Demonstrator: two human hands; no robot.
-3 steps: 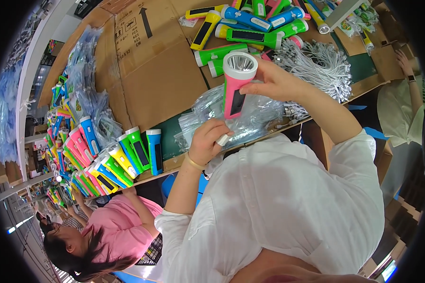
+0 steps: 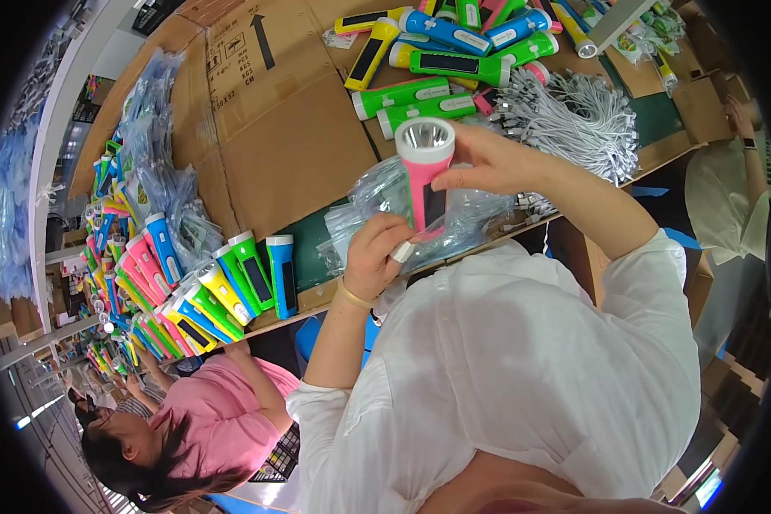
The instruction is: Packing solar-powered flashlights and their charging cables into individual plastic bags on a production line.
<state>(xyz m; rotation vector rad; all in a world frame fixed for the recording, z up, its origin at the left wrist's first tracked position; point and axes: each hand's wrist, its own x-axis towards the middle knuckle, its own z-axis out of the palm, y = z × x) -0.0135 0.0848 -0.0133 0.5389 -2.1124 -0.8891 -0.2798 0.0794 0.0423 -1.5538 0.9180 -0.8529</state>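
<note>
My right hand [image 2: 493,161] grips a pink flashlight [image 2: 423,184] with a white head, from its right side. The flashlight's lens faces up and its dark panel shows below my thumb. Its lower end is close beside the fingers of my left hand [image 2: 373,257]. Those fingers are closed on a small white piece [image 2: 402,252], whose kind is too small to tell. Around and behind the flashlight's lower part lie clear plastic bags [image 2: 475,214]; whether its tip is inside one I cannot tell.
Behind the bags lie a heap of white cables [image 2: 574,128] and a pile of colourful flashlights [image 2: 445,64]. More flashlights stand in rows [image 2: 250,272] at left, near stacked plastic bags [image 2: 146,146]. Flattened cardboard [image 2: 291,128] covers the table. A person in pink [image 2: 223,411] works at left.
My right hand has brought the pink flashlight down and slightly left, nearer my left hand. The left hand has hardly moved.
</note>
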